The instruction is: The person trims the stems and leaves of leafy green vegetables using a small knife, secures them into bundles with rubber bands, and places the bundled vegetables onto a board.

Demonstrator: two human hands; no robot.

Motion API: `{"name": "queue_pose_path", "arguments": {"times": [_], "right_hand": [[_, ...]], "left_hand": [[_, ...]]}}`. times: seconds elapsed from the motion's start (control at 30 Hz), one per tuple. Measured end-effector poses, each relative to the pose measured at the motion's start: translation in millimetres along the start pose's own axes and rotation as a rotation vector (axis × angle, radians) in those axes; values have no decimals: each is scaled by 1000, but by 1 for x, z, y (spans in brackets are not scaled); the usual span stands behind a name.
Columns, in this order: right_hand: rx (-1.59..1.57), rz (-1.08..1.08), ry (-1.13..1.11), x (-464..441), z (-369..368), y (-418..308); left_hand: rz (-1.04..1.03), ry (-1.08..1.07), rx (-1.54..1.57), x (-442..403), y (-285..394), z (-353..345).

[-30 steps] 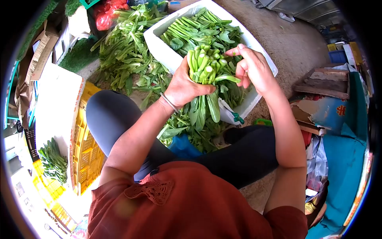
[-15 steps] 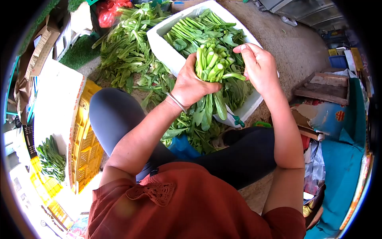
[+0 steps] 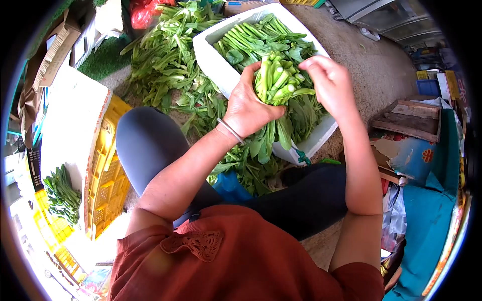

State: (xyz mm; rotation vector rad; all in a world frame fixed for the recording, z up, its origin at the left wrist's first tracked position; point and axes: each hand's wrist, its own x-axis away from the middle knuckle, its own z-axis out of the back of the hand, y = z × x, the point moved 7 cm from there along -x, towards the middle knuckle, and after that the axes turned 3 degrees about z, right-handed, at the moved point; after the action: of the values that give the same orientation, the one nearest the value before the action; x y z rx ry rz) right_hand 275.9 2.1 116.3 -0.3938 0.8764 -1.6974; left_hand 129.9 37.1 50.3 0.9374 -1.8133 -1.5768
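My left hand (image 3: 249,108) is wrapped round a bunch of leafy greens (image 3: 277,83), its cut stem ends facing up and its leaves hanging below. Close by on the right is my right hand (image 3: 332,88), fingers curled and pressed together near the stem ends; whatever it may pinch is hidden. One stem bends out sideways from the bunch toward it. Beneath both hands stands a white foam box (image 3: 213,62) holding more greens (image 3: 246,42), laid with their stems to the upper left.
A heap of loose leaves (image 3: 163,65) lies on the floor left of the box. Farther left is a yellow crate (image 3: 108,175) beside a white board (image 3: 68,120), with another green bundle (image 3: 63,195). At right are a wooden tray (image 3: 409,118) and teal cloth (image 3: 427,215).
Both hands and the bunch sit slightly farther right in view, as does the foam box. My right hand has turned and its fingers have curled in more.
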Motion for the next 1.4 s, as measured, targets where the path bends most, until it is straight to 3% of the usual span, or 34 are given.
{"name": "queue_pose_path", "arguments": {"times": [0.1, 0.2, 0.27, 0.33, 0.37, 0.43, 0.5, 0.53, 0.6, 0.73, 0.83, 0.87, 0.9, 1.07, 1.1, 1.2, 1.4], "right_hand": [[-230, -236, -159, 4, -15, 3], [-320, -167, -202, 8, -23, 3], [-632, -187, -244, 15, -44, 15], [-775, -163, -255, 18, -55, 21], [-752, -73, -242, 18, -52, 23], [-636, -106, -198, 20, -53, 21], [-499, -155, -218, 28, -58, 14], [-785, -133, -235, 31, -66, -16], [-941, -130, -120, 33, -76, -13], [-905, -34, -23, 36, -72, -23], [-679, 44, 40, 34, -61, -19], [-578, 45, 51, 33, -59, -17], [-679, 39, 110, 32, -57, -14], [-826, -109, -82, 29, -59, -2], [-825, -110, -95, 29, -60, -3], [-739, -110, -147, 27, -63, 2], [-751, -103, -119, 28, -65, -3]], "left_hand": [[62, 25, 103, -3, -17, 9], [118, 18, 243, -5, -19, 10], [241, 3, 521, -3, -16, 10], [192, 36, 488, -8, -19, 17], [174, 88, 370, -10, -24, 23], [151, 146, 256, -12, -32, 31], [-150, 310, -182, -9, -15, 40], [-214, 321, -337, -3, 2, 35], [-337, 310, -619, 4, 14, 23], [-377, 323, -788, 12, 19, 12], [-451, 333, -870, 17, 32, 11], [-417, 313, -857, 18, 34, 10], [-391, 259, -791, 15, 35, 10], [-282, 34, -517, 0, 22, 28], [-155, -62, -190, -4, 16, 26], [77, -203, 136, -1, 5, 21], [27, -174, 347, -3, 0, 26]]}}
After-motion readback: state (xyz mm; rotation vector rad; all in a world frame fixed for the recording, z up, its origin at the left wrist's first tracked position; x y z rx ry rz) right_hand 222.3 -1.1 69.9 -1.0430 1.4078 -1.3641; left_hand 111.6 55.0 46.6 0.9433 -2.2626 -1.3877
